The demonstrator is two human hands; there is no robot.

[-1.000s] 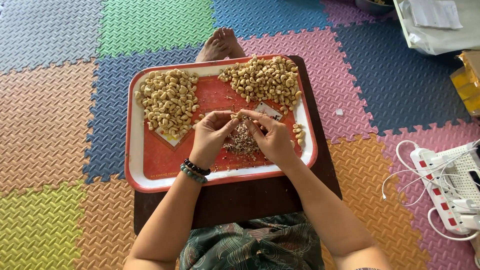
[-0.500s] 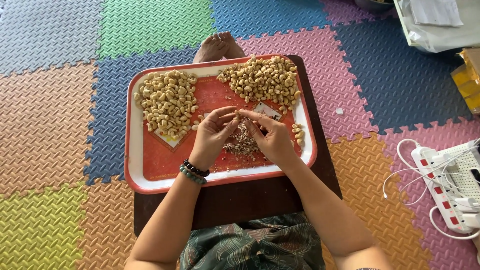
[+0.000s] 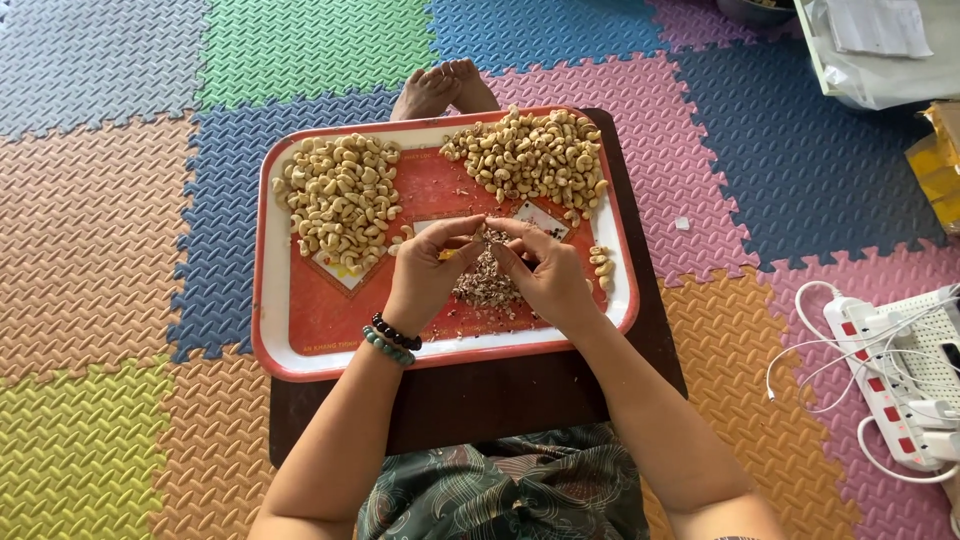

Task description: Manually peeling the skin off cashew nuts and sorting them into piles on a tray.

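Foam floor mats, embossed and interlocking in many colours, lie under a dark low table. On it sits a red plastic tray with a white rim and a diamond-shaped printed picture, partly covered. Two heaps of pale curved cashew nuts fill its far corners. Between the hands is a small pile of brown skins. The left hand and the right hand pinch narrowly together on one nut, mostly hidden by the fingertips. A white power strip is cut off at right.
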